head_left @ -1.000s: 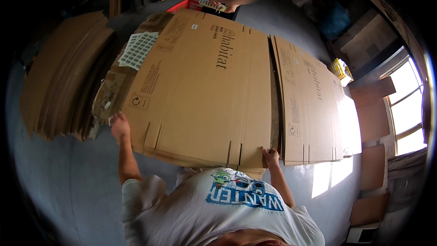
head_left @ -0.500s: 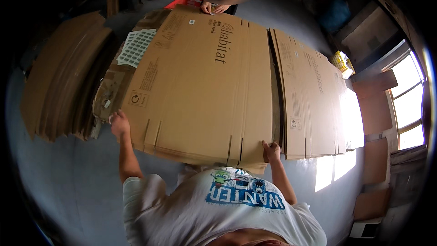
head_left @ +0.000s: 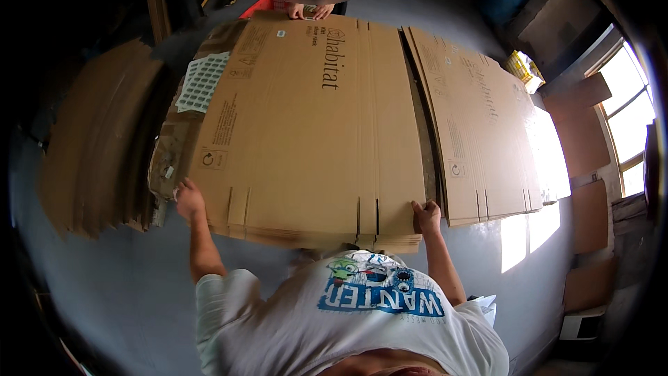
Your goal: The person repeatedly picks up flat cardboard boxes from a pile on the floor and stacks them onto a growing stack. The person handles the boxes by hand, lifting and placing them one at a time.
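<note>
A stack of flattened cardboard boxes (head_left: 299, 146), brown with dark print, lies in front of me across the work surface. At its near left corner my left hand (head_left: 189, 200) is closed against the edge, its fingers partly hidden. My right hand (head_left: 426, 216) grips the near right corner, thumb on top and the other fingers curled at the side. Beside it, past a narrow dark gap, lies a second stack of flattened boxes (head_left: 480, 146). Sheets of pale labels (head_left: 202, 83) rest left of the first stack on a worn cardboard surface (head_left: 167, 157).
At the far edge stands another person, whose hands (head_left: 311, 11) hold a small item near a red crate (head_left: 259, 5). Upright cardboard sheets (head_left: 94, 146) stand at the left. A yellow basket (head_left: 523, 71) sits at the far right, with a bright window (head_left: 626, 104) beyond.
The whole view has shifted slightly, so both hands and the near stack sit a little further right. Both my hands stay at the same corners.
</note>
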The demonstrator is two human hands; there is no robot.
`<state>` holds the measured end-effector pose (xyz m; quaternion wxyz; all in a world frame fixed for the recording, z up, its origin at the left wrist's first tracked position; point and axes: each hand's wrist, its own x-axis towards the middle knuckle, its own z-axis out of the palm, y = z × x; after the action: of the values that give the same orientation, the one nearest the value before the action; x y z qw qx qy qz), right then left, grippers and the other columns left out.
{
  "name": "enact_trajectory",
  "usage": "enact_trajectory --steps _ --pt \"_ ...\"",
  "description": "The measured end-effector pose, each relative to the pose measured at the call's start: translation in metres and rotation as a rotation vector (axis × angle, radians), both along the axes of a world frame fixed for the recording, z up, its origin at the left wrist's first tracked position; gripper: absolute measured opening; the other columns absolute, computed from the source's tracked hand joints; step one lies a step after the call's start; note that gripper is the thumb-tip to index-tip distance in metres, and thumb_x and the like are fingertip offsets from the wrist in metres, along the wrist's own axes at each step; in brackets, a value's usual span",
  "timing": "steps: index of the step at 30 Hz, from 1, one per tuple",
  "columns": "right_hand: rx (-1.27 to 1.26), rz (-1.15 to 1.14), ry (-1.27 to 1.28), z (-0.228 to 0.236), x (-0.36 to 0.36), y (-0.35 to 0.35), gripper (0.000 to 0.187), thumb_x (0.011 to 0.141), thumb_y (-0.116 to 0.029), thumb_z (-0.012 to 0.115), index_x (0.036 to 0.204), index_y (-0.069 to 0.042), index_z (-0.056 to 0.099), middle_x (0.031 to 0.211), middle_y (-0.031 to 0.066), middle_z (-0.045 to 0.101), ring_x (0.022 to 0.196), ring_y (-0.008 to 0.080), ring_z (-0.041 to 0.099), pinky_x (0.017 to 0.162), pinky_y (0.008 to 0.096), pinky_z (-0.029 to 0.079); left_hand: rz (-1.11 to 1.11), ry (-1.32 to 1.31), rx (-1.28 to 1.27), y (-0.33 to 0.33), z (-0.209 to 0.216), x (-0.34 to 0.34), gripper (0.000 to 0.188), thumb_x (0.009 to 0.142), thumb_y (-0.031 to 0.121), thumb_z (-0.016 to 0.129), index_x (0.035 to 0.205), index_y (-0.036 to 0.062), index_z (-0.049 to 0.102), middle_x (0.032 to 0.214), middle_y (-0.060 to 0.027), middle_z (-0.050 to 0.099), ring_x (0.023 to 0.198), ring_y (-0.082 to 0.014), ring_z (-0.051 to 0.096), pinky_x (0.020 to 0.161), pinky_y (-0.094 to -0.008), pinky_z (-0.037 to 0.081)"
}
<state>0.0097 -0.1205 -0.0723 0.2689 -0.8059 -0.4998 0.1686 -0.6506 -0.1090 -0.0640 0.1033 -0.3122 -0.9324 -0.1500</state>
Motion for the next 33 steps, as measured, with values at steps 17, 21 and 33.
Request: enact_trajectory --steps 17,21,33 --pt "0.200 0.010 0.403 0.167 0.017 0.013 0.032 0.082 -0.016 0.060 0.108 0.004 0.061 0.085 0.0191 0.067 0.078 0.0246 0.065 0.071 0.0332 0.050 -0.331 -0.793 -0.004 0.004 0.004 -0.037 0.072 0.085 0.056 0.054 0.124 -0.0033 0.049 0.124 -0.0179 0.054 0.113 -0.0315 0.051 0.094 -0.0389 0.040" --pt "0.226 0.025 0.344 0.227 0.068 0.018 0.031 0.085 -0.014 0.058 0.111 0.003 0.059 0.089 0.0183 0.067 0.080 0.0222 0.065 0.075 0.0326 0.050 -0.438 -1.418 0.219 -0.007 0.006 0.014 0.038 0.088 0.035 0.062 0.110 0.0042 0.057 0.111 -0.0052 0.058 0.102 -0.0197 0.054 0.087 -0.0340 0.043" --pt "-0.115 -0.486 -1.080 0.275 0.378 -0.066 0.053 0.087 -0.039 0.057 0.131 -0.009 0.047 0.125 0.0143 0.055 0.116 0.0330 0.051 0.095 0.0389 0.042 -0.796 -1.971 0.394 0.049 0.026 0.464 0.019 0.089 0.008 0.058 0.106 0.0061 0.050 0.101 -0.0040 0.061 0.093 -0.0130 0.059 0.079 -0.0279 0.050"
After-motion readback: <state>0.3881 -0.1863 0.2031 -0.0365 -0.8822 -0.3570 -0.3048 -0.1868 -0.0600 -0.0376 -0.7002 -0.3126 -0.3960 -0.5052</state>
